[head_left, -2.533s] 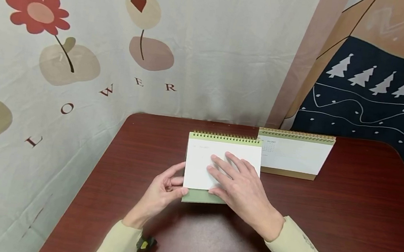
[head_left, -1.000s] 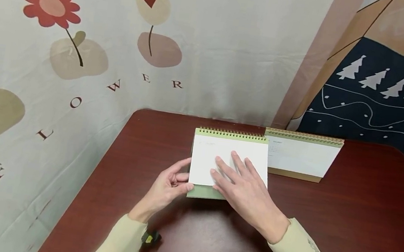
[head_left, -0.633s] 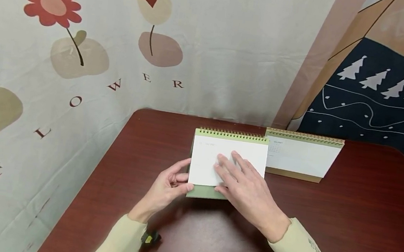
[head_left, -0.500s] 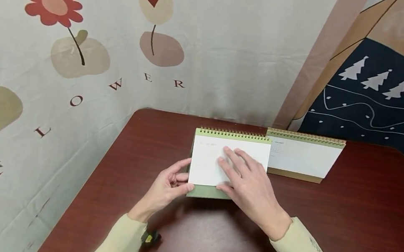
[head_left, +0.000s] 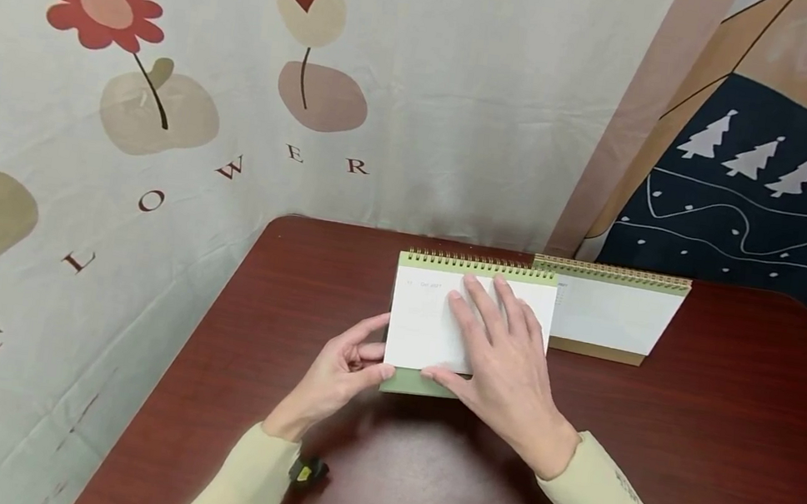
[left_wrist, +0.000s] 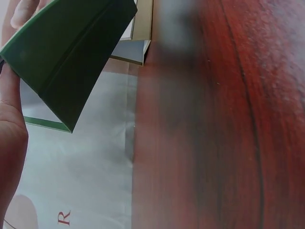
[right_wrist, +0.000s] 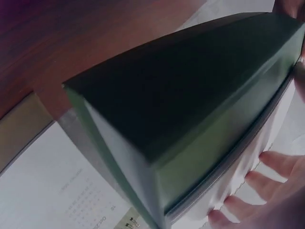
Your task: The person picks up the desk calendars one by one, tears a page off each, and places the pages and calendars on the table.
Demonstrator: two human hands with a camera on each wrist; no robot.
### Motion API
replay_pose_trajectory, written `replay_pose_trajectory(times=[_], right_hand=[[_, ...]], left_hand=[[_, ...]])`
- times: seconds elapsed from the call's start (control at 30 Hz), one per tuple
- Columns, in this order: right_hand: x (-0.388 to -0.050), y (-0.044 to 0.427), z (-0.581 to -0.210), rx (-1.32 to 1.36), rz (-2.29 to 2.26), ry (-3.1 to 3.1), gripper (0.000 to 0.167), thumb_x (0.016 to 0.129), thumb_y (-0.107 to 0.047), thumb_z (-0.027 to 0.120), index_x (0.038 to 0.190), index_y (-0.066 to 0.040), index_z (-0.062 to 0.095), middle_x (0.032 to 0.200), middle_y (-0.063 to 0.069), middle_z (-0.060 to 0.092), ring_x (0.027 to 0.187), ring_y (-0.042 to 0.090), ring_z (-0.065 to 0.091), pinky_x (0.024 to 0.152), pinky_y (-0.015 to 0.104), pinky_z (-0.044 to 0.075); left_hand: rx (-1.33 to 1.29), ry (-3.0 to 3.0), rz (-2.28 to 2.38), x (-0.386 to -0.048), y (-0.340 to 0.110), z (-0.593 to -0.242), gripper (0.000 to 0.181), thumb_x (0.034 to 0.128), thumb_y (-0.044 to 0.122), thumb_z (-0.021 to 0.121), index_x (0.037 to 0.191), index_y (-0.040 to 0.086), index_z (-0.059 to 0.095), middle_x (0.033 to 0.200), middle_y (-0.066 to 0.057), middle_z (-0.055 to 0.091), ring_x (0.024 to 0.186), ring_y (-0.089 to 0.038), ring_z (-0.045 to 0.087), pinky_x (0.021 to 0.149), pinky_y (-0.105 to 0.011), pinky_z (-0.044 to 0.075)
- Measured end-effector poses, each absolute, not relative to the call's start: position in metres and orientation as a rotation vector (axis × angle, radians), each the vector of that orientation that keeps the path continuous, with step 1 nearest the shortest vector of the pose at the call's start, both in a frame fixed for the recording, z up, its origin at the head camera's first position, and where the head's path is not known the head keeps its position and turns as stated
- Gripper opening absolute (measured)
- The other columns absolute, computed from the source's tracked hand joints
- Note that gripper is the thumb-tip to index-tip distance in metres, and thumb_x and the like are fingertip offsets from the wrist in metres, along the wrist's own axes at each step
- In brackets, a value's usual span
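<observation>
A green desk calendar (head_left: 418,321) with white pages and a spiral binding along its top stands tilted before me. My left hand (head_left: 331,373) holds its left edge, thumb at the lower front corner and other fingers behind. Against the front page rests my right hand (head_left: 509,374), fingers spread and reaching almost to the spiral. In the left wrist view the green base (left_wrist: 66,57) shows from below, raised off the table. The right wrist view shows the dark underside of the base (right_wrist: 190,86) and my right fingertips (right_wrist: 238,205) on the page.
A second spiral desk calendar (head_left: 614,320) with a tan base stands behind on the right. The red-brown table (head_left: 711,458) meets a flower-printed cloth (head_left: 427,120) at the back. Beside my left wrist is a small black and yellow device (head_left: 307,472).
My right fingers have slid up the page towards the spiral and spread wider. The calendar has shifted slightly right with both hands. The left hand keeps its hold.
</observation>
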State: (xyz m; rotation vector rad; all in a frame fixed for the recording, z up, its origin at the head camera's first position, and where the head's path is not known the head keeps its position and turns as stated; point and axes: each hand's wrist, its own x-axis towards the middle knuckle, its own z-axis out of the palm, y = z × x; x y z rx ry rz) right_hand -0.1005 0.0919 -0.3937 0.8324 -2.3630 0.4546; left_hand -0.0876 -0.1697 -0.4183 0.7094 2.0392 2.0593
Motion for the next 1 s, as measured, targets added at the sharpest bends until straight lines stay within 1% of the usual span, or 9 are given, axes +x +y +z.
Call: replay_pose_trajectory(times=[0.13, 0.2, 0.33, 0.5, 0.63, 0.77, 0.87, 1.0], right_hand=[[-0.1000, 0.0904, -0.3929, 0.810, 0.509, -2.361, 0.097, 0.075, -0.056, 0.089, 0.148, -0.005, 0.049, 0.161, 0.017, 0.039, 0.151, 0.043, 0.027, 0.117, 0.060, 0.026], [-0.0998, 0.0900, -0.3927, 0.803, 0.536, -2.356, 0.098, 0.073, -0.054, 0.091, 0.147, -0.005, 0.050, 0.160, 0.017, 0.040, 0.151, 0.043, 0.027, 0.117, 0.060, 0.027], [-0.0996, 0.0898, -0.3915, 0.793, 0.564, -2.340, 0.098, 0.071, -0.053, 0.092, 0.146, -0.005, 0.052, 0.159, 0.016, 0.042, 0.150, 0.042, 0.030, 0.114, 0.060, 0.031], [-0.0992, 0.0911, -0.3886, 0.812, 0.511, -2.319, 0.094, 0.072, -0.054, 0.090, 0.145, -0.005, 0.056, 0.158, 0.015, 0.046, 0.148, 0.043, 0.035, 0.108, 0.062, 0.037], [-0.0989, 0.0929, -0.3873, 0.823, 0.458, -2.320, 0.093, 0.074, -0.057, 0.088, 0.145, -0.005, 0.057, 0.157, 0.015, 0.047, 0.146, 0.043, 0.038, 0.106, 0.063, 0.040], [-0.0983, 0.0940, -0.3879, 0.826, 0.475, -2.340, 0.094, 0.073, -0.057, 0.088, 0.146, -0.006, 0.057, 0.159, 0.015, 0.046, 0.147, 0.043, 0.037, 0.105, 0.064, 0.041], [-0.0982, 0.0946, -0.3886, 0.825, 0.487, -2.352, 0.094, 0.074, -0.057, 0.089, 0.145, -0.006, 0.056, 0.159, 0.015, 0.045, 0.148, 0.043, 0.036, 0.104, 0.064, 0.041], [-0.0982, 0.0947, -0.3884, 0.818, 0.502, -2.342, 0.095, 0.072, -0.057, 0.090, 0.144, -0.005, 0.056, 0.158, 0.016, 0.045, 0.148, 0.044, 0.035, 0.105, 0.065, 0.040]], left_hand=[[0.736, 2.033, 2.058, -0.0890, -0.1674, -0.4172, 0.064, 0.0954, -0.010, 0.065, 0.153, -0.007, 0.038, 0.118, -0.037, 0.066, 0.088, -0.007, 0.070, 0.071, -0.020, 0.051], [0.755, 2.025, 2.059, -0.0892, -0.1668, -0.4165, 0.064, 0.0953, -0.010, 0.065, 0.153, -0.008, 0.037, 0.117, -0.038, 0.066, 0.087, -0.006, 0.069, 0.069, -0.020, 0.051], [0.778, 2.029, 2.062, -0.0891, -0.1661, -0.4158, 0.064, 0.0944, -0.011, 0.065, 0.152, -0.008, 0.037, 0.115, -0.039, 0.066, 0.085, -0.005, 0.067, 0.067, -0.020, 0.049], [0.772, 2.051, 2.056, -0.0882, -0.1654, -0.4150, 0.065, 0.0939, -0.013, 0.064, 0.153, -0.008, 0.037, 0.114, -0.037, 0.067, 0.084, -0.006, 0.067, 0.067, -0.020, 0.048], [0.750, 2.051, 2.055, -0.0865, -0.1645, -0.4137, 0.069, 0.0925, -0.013, 0.065, 0.155, -0.006, 0.036, 0.113, -0.036, 0.068, 0.080, -0.006, 0.065, 0.065, -0.019, 0.048], [0.729, 2.034, 2.054, -0.0854, -0.1638, -0.4120, 0.073, 0.0902, -0.013, 0.067, 0.156, -0.004, 0.036, 0.111, -0.037, 0.069, 0.076, -0.007, 0.063, 0.063, -0.017, 0.048], [0.726, 2.032, 2.034, -0.0853, -0.1638, -0.4109, 0.073, 0.0913, -0.012, 0.066, 0.157, -0.004, 0.035, 0.114, -0.036, 0.068, 0.081, -0.007, 0.066, 0.066, -0.019, 0.049], [0.747, 2.032, 2.006, -0.0861, -0.1636, -0.4119, 0.071, 0.0951, -0.011, 0.064, 0.158, -0.004, 0.032, 0.121, -0.035, 0.066, 0.095, -0.007, 0.070, 0.072, -0.020, 0.051]])
